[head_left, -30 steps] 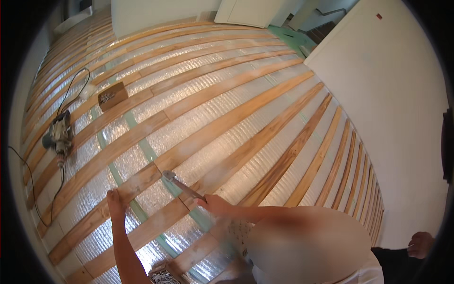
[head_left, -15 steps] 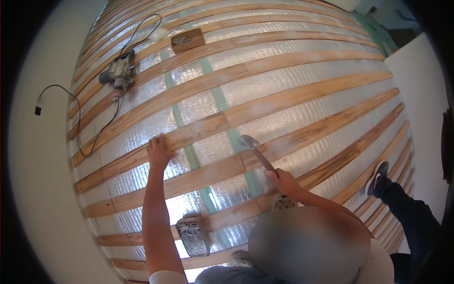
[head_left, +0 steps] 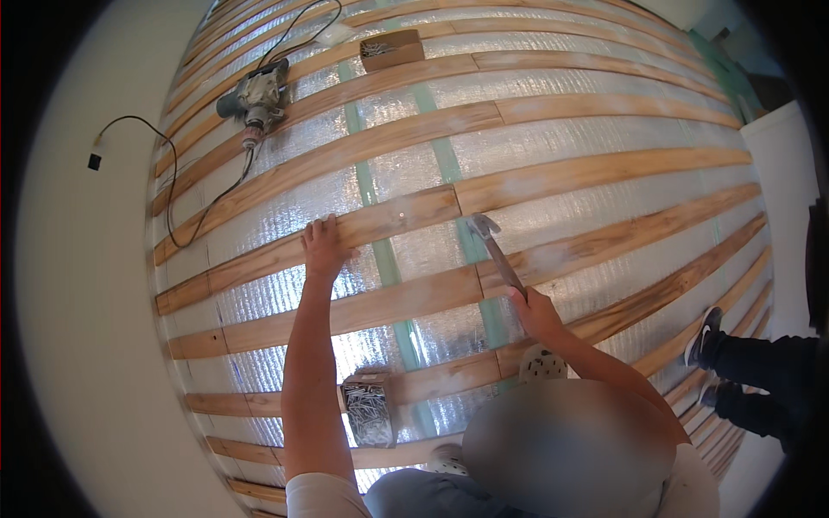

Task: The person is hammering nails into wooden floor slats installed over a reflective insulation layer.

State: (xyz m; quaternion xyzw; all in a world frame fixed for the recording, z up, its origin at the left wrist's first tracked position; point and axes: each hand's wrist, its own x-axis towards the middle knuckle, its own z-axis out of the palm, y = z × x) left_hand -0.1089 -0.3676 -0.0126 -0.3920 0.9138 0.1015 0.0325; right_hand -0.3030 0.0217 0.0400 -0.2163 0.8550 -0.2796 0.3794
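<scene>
A claw hammer [head_left: 503, 261] with a metal head and a brownish handle is in my right hand [head_left: 537, 314]. Its head hangs over the silvery foil between two wooden battens, with the fingers wrapped round the lower handle. My left hand [head_left: 325, 250] rests on a long wooden batten [head_left: 397, 216], its fingers laid across the wood and the thumb out to the side. This batten butts against another one [head_left: 561, 177] to its right. Close to my left forearm, an open box of nails [head_left: 370, 413] sits on the floor.
Parallel battens run over reflective foil with green tape strips [head_left: 446, 161]. Farther off are a corded power tool [head_left: 257, 97], its cable [head_left: 177, 186] and a brown cardboard box of metal fasteners [head_left: 393, 52]. Another person's dark-trousered legs [head_left: 756, 363] stand at right.
The whole view has shifted, so the floor appears farther right and higher. My left hand stays on the batten and my right hand still holds the hammer. The other person's second foot now shows.
</scene>
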